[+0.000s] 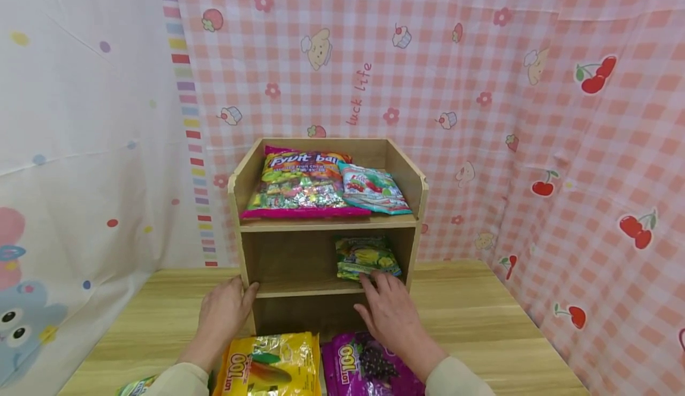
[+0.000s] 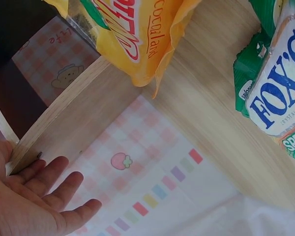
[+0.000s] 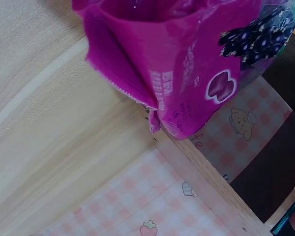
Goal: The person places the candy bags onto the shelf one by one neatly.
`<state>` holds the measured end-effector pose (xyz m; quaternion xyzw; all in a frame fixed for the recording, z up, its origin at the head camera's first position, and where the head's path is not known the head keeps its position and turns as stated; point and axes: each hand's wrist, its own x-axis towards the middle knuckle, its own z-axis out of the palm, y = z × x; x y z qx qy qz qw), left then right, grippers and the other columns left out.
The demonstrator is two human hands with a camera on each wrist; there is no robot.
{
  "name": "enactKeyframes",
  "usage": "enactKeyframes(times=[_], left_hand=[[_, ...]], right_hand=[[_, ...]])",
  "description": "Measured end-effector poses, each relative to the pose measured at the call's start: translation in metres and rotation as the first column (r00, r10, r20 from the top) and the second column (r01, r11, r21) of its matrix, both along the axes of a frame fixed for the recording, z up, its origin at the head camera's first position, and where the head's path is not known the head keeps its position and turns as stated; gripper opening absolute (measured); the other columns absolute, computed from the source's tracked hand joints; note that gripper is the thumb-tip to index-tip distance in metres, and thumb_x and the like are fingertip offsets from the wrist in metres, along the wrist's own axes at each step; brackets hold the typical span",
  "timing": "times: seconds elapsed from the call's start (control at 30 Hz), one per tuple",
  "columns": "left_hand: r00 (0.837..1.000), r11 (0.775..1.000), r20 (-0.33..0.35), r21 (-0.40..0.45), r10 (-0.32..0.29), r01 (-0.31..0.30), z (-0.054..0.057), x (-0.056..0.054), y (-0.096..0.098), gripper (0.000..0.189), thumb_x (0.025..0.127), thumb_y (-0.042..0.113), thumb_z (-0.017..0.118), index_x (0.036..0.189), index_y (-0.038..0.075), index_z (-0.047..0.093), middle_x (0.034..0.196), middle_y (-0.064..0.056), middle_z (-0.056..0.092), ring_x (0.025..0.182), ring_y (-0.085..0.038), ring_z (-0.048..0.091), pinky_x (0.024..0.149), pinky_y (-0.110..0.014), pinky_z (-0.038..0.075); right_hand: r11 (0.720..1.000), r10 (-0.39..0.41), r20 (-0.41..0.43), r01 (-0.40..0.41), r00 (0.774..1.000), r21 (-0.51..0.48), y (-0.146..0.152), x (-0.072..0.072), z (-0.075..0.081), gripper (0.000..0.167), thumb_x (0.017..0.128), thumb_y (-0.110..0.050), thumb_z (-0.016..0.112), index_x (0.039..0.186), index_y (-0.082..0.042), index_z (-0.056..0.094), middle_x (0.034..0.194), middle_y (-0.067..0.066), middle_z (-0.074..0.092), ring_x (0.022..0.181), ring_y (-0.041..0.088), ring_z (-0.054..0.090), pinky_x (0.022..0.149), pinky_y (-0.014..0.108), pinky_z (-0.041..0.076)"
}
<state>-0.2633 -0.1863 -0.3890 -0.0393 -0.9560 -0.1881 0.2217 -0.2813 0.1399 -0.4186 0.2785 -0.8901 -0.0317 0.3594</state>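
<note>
My left hand (image 1: 226, 305) holds the left side panel of a small wooden shelf (image 1: 326, 225), thumb on the inner side and fingers along the outer face. In the left wrist view those fingers (image 2: 64, 191) are bent loosely against the wood. On the middle tier, at the right, lies a green candy bag (image 1: 365, 256) with yellow fruit printed on it. The fingertips of my right hand (image 1: 393, 310) rest at that bag's front lower edge, with the fingers fairly straight and the thumb apart. Only a bit of this hand shows at the right wrist view's corner.
The top tier carries a large fruit candy bag (image 1: 305, 185) and a smaller pale blue bag (image 1: 374, 188). In front of the lower tier are a yellow mango bag (image 1: 267, 365) and a purple grape bag (image 1: 369, 366). A green Fox's bag (image 2: 280, 83) lies left on the table.
</note>
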Motion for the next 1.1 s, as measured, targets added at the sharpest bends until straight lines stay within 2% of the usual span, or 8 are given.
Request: enactKeyframes(times=[0.27,0.47,0.73,0.93,1.03,1.1], left_hand=[[1.000,1.000,0.002,-0.003,0.004,-0.004,0.000,0.000,0.001,0.038,0.100,0.027,0.059,0.069,0.008,0.050,0.062,-0.003,0.049,0.057,-0.024,0.053,0.058,-0.046,0.044],[1.000,1.000,0.004,-0.001,0.001,-0.001,-0.001,-0.002,0.000,0.037,0.100,0.028,0.059,0.070,0.007,0.051,0.064,-0.005,0.052,0.061,-0.027,0.057,0.062,-0.050,0.046],[1.000,1.000,-0.001,-0.009,0.006,-0.006,-0.001,-0.002,-0.001,0.037,0.100,0.028,0.059,0.070,0.006,0.051,0.063,-0.005,0.051,0.060,-0.027,0.056,0.059,-0.049,0.046],[1.000,1.000,0.000,-0.003,0.005,-0.005,-0.001,-0.002,0.000,0.038,0.100,0.028,0.059,0.070,0.007,0.051,0.063,-0.004,0.051,0.060,-0.026,0.056,0.059,-0.049,0.046],[1.000,1.000,-0.001,-0.003,0.004,-0.004,-0.001,-0.002,0.000,0.038,0.100,0.028,0.059,0.070,0.007,0.051,0.063,-0.004,0.051,0.059,-0.025,0.055,0.059,-0.048,0.045],[1.000,1.000,0.000,-0.004,0.004,-0.004,0.000,-0.002,0.000,0.038,0.100,0.029,0.059,0.070,0.007,0.051,0.063,-0.004,0.052,0.060,-0.026,0.056,0.059,-0.049,0.046]], right_hand=[[1.000,0.014,-0.007,-0.014,1.000,-0.025,-0.001,0.001,0.002,0.058,0.094,-0.042,0.066,0.136,-0.003,0.056,0.124,0.017,0.055,0.112,0.032,0.056,0.096,0.044,0.048],[1.000,0.013,0.024,-0.013,1.000,-0.016,-0.002,0.004,0.003,0.061,0.095,-0.046,0.063,0.138,-0.003,0.055,0.126,0.018,0.053,0.112,0.032,0.055,0.094,0.045,0.049],[1.000,0.001,0.062,0.000,0.998,-0.017,0.000,0.002,0.001,0.062,0.097,-0.047,0.060,0.141,-0.004,0.053,0.128,0.017,0.053,0.114,0.031,0.055,0.094,0.044,0.049],[0.999,0.028,0.038,-0.027,0.999,-0.040,0.002,0.005,0.003,0.056,0.097,-0.044,0.061,0.135,-0.003,0.057,0.122,0.016,0.056,0.109,0.030,0.057,0.095,0.044,0.048],[0.996,0.056,0.006,-0.055,0.998,-0.069,0.005,0.006,0.004,0.052,0.101,-0.044,0.054,0.131,-0.001,0.059,0.117,0.015,0.058,0.106,0.030,0.058,0.094,0.044,0.048],[0.994,0.065,-0.017,-0.067,0.998,-0.089,0.008,0.007,0.004,0.054,0.104,-0.046,0.043,0.129,-0.002,0.060,0.116,0.015,0.058,0.106,0.031,0.058,0.094,0.044,0.049]])
